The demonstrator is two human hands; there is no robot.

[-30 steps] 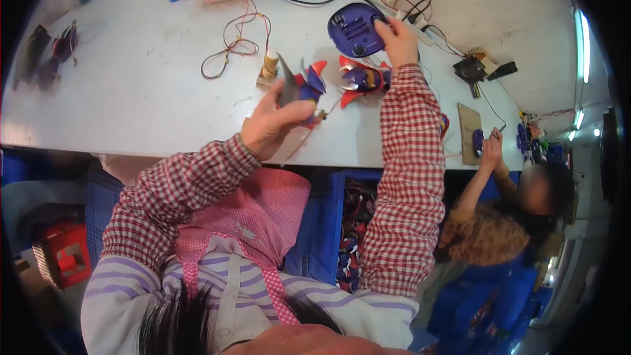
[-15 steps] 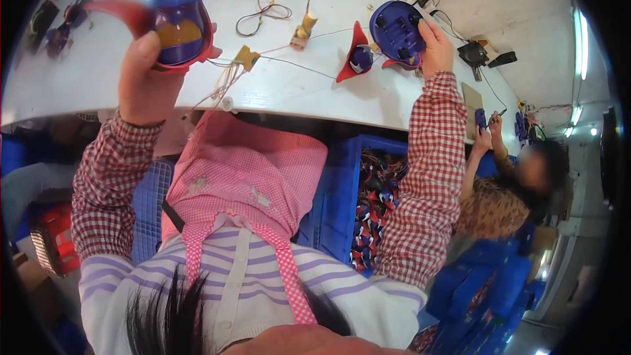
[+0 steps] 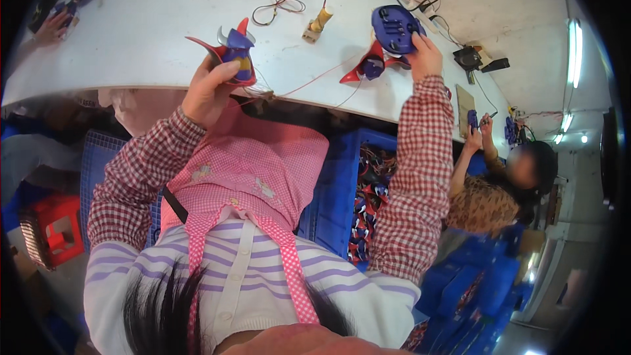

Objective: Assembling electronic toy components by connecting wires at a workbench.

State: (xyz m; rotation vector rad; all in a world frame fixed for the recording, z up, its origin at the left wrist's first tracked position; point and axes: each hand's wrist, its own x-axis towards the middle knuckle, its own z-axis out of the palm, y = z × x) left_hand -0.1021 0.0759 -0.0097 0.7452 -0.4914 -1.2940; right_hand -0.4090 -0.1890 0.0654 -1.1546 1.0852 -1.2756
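In my left hand (image 3: 209, 92) is a small horned toy figure (image 3: 243, 62), purple with a yellow front and red cape-like wings, gripped between thumb and fingers. Thin wires run from beside it to a small board (image 3: 266, 94) at the table's near edge. Farther right, my right hand (image 3: 426, 58) pinches a round dark purple plastic base (image 3: 396, 29) by its right side, its moulded face with slots and dark knobs showing. Just below that base, a second red and purple winged toy part (image 3: 373, 68) rests on the white table (image 3: 164, 10).
A brown cylinder on a wired block (image 3: 317, 25) lies mid-table. Below the table stands a blue bin (image 3: 340, 197) full of toy parts. Another person's hand (image 3: 51, 29) reaches in at far left; a co-worker (image 3: 490, 200) sits at right, holding a purple part.
My left hand has brought the toy figure nearer and to the right, and the wired board has shifted to the table edge. My right hand has barely moved. Another person's hand appears at far left.
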